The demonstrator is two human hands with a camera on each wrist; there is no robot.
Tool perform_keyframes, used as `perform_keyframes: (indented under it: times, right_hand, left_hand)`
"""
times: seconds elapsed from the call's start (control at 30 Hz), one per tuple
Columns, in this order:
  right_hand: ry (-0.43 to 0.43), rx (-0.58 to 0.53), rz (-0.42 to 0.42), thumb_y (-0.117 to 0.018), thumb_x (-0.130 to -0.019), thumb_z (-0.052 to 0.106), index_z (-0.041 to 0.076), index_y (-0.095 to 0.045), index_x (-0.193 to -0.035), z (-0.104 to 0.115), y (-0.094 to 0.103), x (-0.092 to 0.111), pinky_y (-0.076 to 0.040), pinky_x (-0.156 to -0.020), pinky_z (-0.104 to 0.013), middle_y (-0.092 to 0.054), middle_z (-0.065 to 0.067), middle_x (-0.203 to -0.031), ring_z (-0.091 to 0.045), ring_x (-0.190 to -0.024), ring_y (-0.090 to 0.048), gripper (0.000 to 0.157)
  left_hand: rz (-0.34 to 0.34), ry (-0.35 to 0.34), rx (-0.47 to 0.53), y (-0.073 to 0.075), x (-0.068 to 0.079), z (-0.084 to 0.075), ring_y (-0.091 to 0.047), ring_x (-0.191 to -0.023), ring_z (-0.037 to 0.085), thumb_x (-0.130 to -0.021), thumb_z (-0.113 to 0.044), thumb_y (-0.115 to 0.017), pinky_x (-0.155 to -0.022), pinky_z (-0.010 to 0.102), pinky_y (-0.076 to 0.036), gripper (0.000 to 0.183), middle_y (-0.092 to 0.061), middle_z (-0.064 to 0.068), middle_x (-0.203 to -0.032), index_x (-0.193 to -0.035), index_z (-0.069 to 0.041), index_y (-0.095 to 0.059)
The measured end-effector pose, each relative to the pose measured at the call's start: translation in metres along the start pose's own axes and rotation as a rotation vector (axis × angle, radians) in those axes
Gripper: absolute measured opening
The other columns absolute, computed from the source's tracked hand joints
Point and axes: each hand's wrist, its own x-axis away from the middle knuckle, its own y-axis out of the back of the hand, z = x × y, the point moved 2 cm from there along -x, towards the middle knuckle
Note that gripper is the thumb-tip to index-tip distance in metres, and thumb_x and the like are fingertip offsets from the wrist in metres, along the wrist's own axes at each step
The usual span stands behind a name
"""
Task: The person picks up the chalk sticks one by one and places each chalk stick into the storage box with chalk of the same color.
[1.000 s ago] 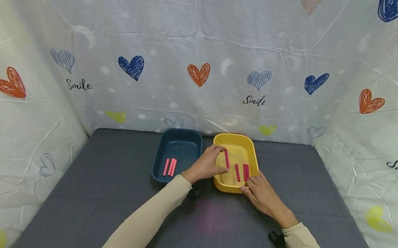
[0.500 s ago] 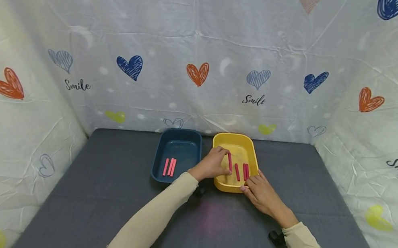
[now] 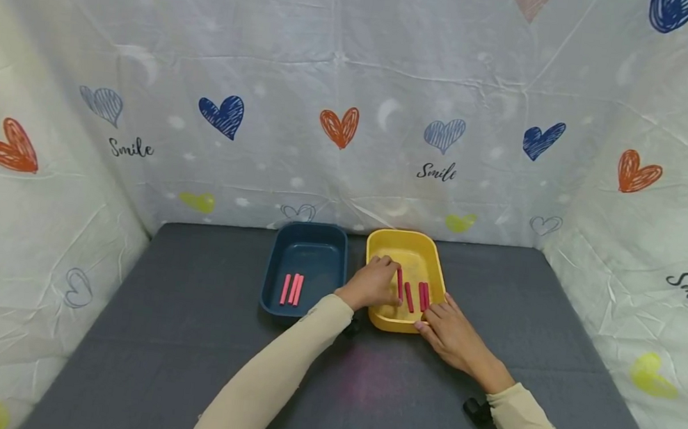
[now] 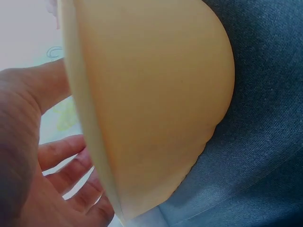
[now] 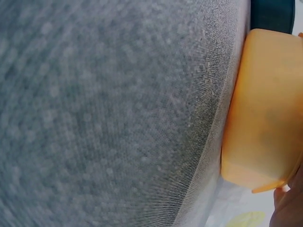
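Observation:
Between thumb and fingers my left hand (image 3: 372, 284) pinches a dark pink stick (image 3: 400, 283) inside the yellow tray (image 3: 417, 261), left of three more dark pink sticks (image 3: 409, 297) lying there. My right hand (image 3: 457, 335) grips the tray's near right corner, with the thumb at the front rim. In the left wrist view the tray's outer wall (image 4: 151, 94) hides the stick, and the left fingers (image 4: 71, 175) show beyond the rim. The right wrist view has the yellow tray (image 5: 265, 109) at the right, part of the right hand (image 5: 291, 203) below.
A dark blue tray (image 3: 308, 256) stands just left of the yellow one, with three lighter pink sticks (image 3: 293, 289) in it. Both sit near the back edge of a grey cloth-covered table (image 3: 195, 311). Heart-printed curtains (image 3: 282, 82) enclose the back and sides.
My left hand has moved slightly right and down in the yellow tray, bringing the pinched stick closer to the row of sticks. The right hand has stayed at the tray's corner.

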Motion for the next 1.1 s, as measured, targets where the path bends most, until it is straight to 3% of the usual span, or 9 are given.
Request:
perform_keyframes:
  times: [0.37,0.83,1.1]
  right_hand:
    - [-0.010,-0.003,0.009,-0.056,-0.100,0.031,0.017,-0.058,-0.089,0.000,0.000,0.000,-0.025,-0.119,-0.053,-0.058,0.003,-0.087,-0.020,-0.095,-0.058,0.019]
    - [0.003,0.018,0.001,-0.055,-0.100,0.031,0.016,-0.059,-0.090,0.000,-0.001,0.000,-0.028,-0.118,-0.054,-0.059,0.002,-0.088,-0.021,-0.097,-0.059,0.019]
    - [-0.005,0.019,0.005,-0.055,-0.100,0.031,0.015,-0.060,-0.091,-0.002,-0.003,0.000,-0.027,-0.118,-0.053,-0.061,0.001,-0.090,-0.022,-0.099,-0.059,0.019]
  left_hand:
    - [0.028,0.012,-0.082,-0.003,-0.003,-0.008,-0.048,-0.127,0.024,-0.079,-0.044,-0.080,-0.109,0.038,-0.044,0.076,-0.053,0.008,-0.140,-0.140,-0.011,-0.051]
    - [0.052,0.031,-0.087,-0.011,-0.005,-0.017,-0.050,-0.123,0.025,-0.077,-0.040,-0.082,-0.111,0.039,-0.042,0.071,-0.055,0.007,-0.137,-0.134,-0.009,-0.056]
    - [0.052,0.043,-0.079,-0.015,-0.008,-0.017,-0.047,-0.127,0.026,-0.077,-0.042,-0.081,-0.113,0.043,-0.039,0.075,-0.052,0.007,-0.141,-0.139,-0.011,-0.052]
